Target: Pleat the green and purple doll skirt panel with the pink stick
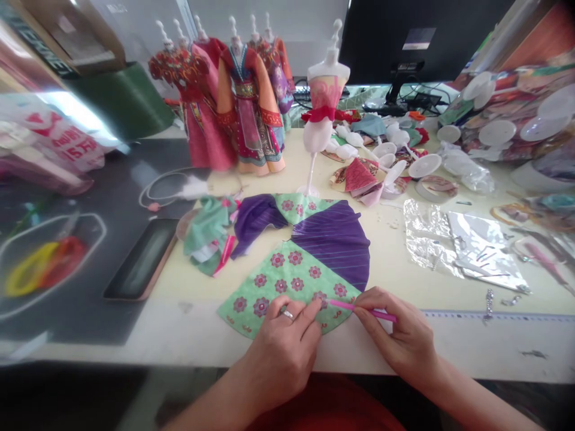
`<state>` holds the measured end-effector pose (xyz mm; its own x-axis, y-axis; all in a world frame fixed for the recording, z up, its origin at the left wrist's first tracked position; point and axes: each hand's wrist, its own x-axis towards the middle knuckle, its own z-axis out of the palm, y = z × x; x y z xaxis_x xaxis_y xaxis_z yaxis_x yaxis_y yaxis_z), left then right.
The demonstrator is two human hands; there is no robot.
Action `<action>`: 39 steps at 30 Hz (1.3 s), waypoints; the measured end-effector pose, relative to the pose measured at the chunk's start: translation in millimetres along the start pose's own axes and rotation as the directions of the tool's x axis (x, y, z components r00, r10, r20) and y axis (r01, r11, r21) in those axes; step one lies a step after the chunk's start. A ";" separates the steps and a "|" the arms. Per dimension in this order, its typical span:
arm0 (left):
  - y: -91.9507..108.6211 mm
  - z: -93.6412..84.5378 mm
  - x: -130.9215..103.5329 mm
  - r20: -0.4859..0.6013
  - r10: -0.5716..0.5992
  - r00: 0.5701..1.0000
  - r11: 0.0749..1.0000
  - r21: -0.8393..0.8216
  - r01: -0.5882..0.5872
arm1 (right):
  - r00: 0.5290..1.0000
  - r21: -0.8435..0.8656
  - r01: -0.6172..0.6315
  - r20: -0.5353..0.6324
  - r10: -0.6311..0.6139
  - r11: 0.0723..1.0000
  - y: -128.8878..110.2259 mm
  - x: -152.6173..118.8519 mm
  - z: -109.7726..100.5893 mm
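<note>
A green fan-shaped cloth (pixel 287 275) printed with pinkish flowers lies flat near the table's front edge. My left hand (pixel 290 341), with a ring on one finger, rests on its lower part, fingers bent; whether anything is under the fingertips is hidden. Between the thumb and fingers of my right hand (pixel 395 329) is a thin pink stick (pixel 340 304), its tip over a flower at the cloth's right side. A purple striped cloth (pixel 332 242) adjoins the green one at the upper right. Further back lie a smaller purple piece (pixel 258 220) and a crumpled green piece (pixel 209 230).
Dressed doll forms (pixel 247 108) and a partly dressed mannequin (pixel 321 102) stand at the back. A phone (pixel 142 260) and scissors (pixel 45 266) lie left. To the right are clear bags (pixel 429 236), a ruler (pixel 498 316) and small chains (pixel 489 305).
</note>
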<state>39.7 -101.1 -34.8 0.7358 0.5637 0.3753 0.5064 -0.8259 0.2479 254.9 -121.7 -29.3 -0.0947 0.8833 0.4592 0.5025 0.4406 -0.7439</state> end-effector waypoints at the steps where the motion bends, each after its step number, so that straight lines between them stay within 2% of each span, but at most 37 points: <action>1: 0.3 1.3 -0.2 0.000 0.003 1.000 1.000 0.014 -0.003 | 1.000 0.005 -0.005 -0.012 0.005 1.000 -0.4 0.0 -0.4; 5: 1.4 1.8 0.4 -0.016 -0.003 1.000 1.000 0.027 0.003 | 0.995 0.028 -0.025 -0.092 0.028 0.999 -1.3 -1.3 -1.9; 10: 1.5 -10.3 -1.7 -0.069 -0.056 0.996 0.994 -0.094 0.050 | 0.994 -0.004 -0.039 -0.103 0.039 0.999 0.6 -2.4 -3.9; 12: 1.1 -14.0 -5.2 -0.108 -0.064 0.992 0.992 -0.114 0.052 | 0.999 -0.024 -0.004 -0.050 0.002 1.000 0.7 -1.2 -3.9; 14: 0.6 -15.0 -9.4 -0.119 -0.068 0.991 0.992 -0.114 0.054 | 0.996 -0.078 0.084 0.038 -0.082 0.993 -0.4 -0.2 -2.6; 18: 0.6 -15.5 -15.7 -0.092 -0.090 0.992 0.987 -0.141 0.076 | 0.937 -0.268 0.307 0.254 -0.240 0.913 -5.0 -5.4 1.6; 21: 2.4 -21.7 -16.7 -0.156 -0.185 0.970 0.944 -0.303 0.131 | 0.914 -0.324 0.377 0.284 -0.291 0.868 -9.5 -12.6 -2.1; 23: 4.2 -27.4 -15.0 -0.156 -0.342 0.927 0.831 -0.510 0.220 | 0.923 -0.314 0.375 0.216 -0.319 0.872 -13.3 -13.9 -10.1; 24: 5.0 -29.6 -13.4 -0.105 -0.442 0.891 0.727 -0.624 0.287 | 0.929 -0.306 0.365 0.178 -0.324 0.879 -15.5 -12.8 -14.9; 27: 6.3 -31.1 -6.4 0.173 -0.665 0.727 0.268 -0.853 0.448 | 0.941 -0.284 0.338 0.123 -0.315 0.897 -23.4 -4.9 -27.6; 29: 6.1 -28.2 -1.1 0.297 -0.716 0.632 0.013 -0.899 0.437 | 0.943 -0.261 0.334 0.110 -0.316 0.906 -28.8 0.8 -30.7; 30: 5.8 -26.3 1.2 0.329 -0.730 0.600 -0.071 -0.909 0.411 | 0.943 -0.244 0.333 0.105 -0.317 0.911 -31.3 2.9 -30.4; 32: 5.1 -22.9 4.8 0.370 -0.743 0.558 -0.173 -0.911 0.373 | 0.939 -0.201 0.341 0.106 -0.326 0.918 -35.3 5.2 -26.4; 34: 4.7 -20.7 6.7 0.395 -0.745 0.538 -0.220 -0.906 0.362 | 0.937 -0.164 0.345 0.112 -0.330 0.924 -37.7 5.5 -19.6; 39: 3.8 -18.9 7.8 0.413 -0.735 0.537 -0.243 -0.901 0.360 | 0.930 -0.107 0.357 0.137 -0.342 0.928 -39.8 4.2 -3.4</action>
<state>38.9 -100.0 -14.0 0.2087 0.9134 -0.3495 -0.2627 0.3966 0.8796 237.5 -136.0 3.9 -0.3777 0.6923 0.6149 0.5246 0.7072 -0.4740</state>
